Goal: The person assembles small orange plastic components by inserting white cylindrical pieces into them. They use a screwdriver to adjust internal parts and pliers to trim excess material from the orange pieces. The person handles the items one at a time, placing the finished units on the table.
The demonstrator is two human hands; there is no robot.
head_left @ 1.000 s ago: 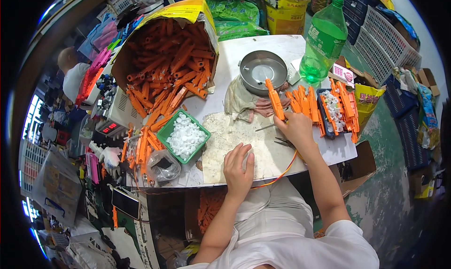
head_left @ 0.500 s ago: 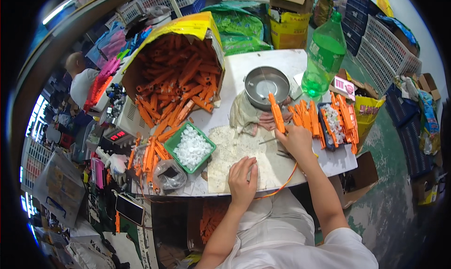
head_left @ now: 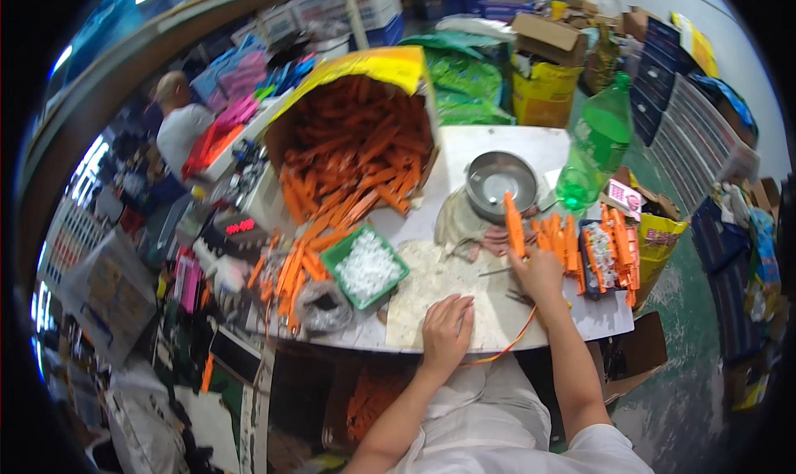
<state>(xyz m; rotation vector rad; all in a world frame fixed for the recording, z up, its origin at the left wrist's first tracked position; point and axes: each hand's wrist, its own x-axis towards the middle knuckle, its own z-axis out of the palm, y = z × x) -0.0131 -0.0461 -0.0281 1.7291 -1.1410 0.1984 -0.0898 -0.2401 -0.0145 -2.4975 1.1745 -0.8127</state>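
Your right hand point(head_left: 541, 273) has the orange part point(head_left: 514, 224) pinched by its near end, fingers closed right down on it, so no gap worth mentioning. The rest of the part sticks out past your fingertips, far end pointing away from you toward the metal bowl point(head_left: 529, 180). Can't tell from this angle whether the tip touches the rim or just lines up with it.

Your left hand point(head_left: 448, 329) is off to the left of that grip and closer to you, palm down on the pale board point(head_left: 408, 308), fingers loosely together. I don't see it holding anything, though I can't make out what's under the palm.

Just right of the grip you've got a row of orange parts point(head_left: 557, 240), then a dark tub point(head_left: 595, 292) of white bits point(head_left: 600, 254). The rag point(head_left: 452, 225) is left of the grip and a bit beyond it, up against the bowl. Big green bottle point(head_left: 593, 142) stands beyond the grip to the right. Well left is your green tray point(head_left: 383, 294) of white pieces point(head_left: 365, 263), and past that, farther from you, the yellow-rimmed sack point(head_left: 356, 72) stuffed with more orange ones.
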